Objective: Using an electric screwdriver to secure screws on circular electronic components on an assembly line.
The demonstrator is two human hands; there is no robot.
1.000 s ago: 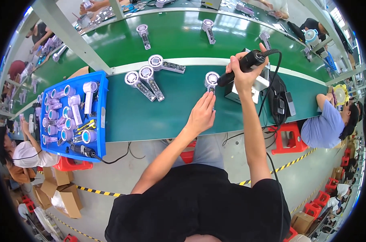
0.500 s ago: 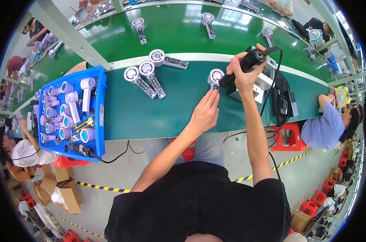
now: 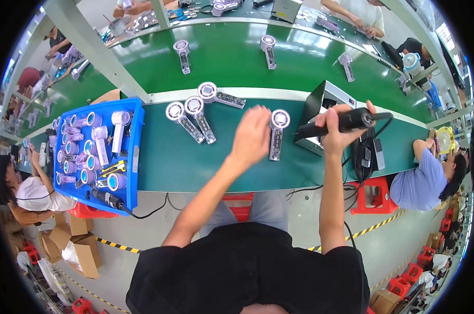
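My right hand (image 3: 340,133) is wrapped round a black electric screwdriver (image 3: 352,121), its tip pointing left toward a dark metal box. Below the screwdriver's tip and to the left, a lilac handheld fan (image 3: 281,119) with circuitry showing in its handle lies on the green bench, handle toward me. My left hand (image 3: 250,137) hovers just left of this fan; its fingers are bent and blurred, and I cannot tell whether they hold anything. Farther left lie three similar fans (image 3: 195,105) with their handles uncovered.
A blue tray (image 3: 135,152) of lilac fans, with a second black driver (image 3: 107,198) in it, stands at the left. Beside my right hand is the metal box (image 3: 324,99), with cables and a black bag near it. Several fans lie on the green belt (image 3: 221,52) beyond. Co-workers sit around.
My left hand has lifted off the fan's handle and moved left. The screwdriver has swung right and down, away from the fan. The view has shifted slightly.
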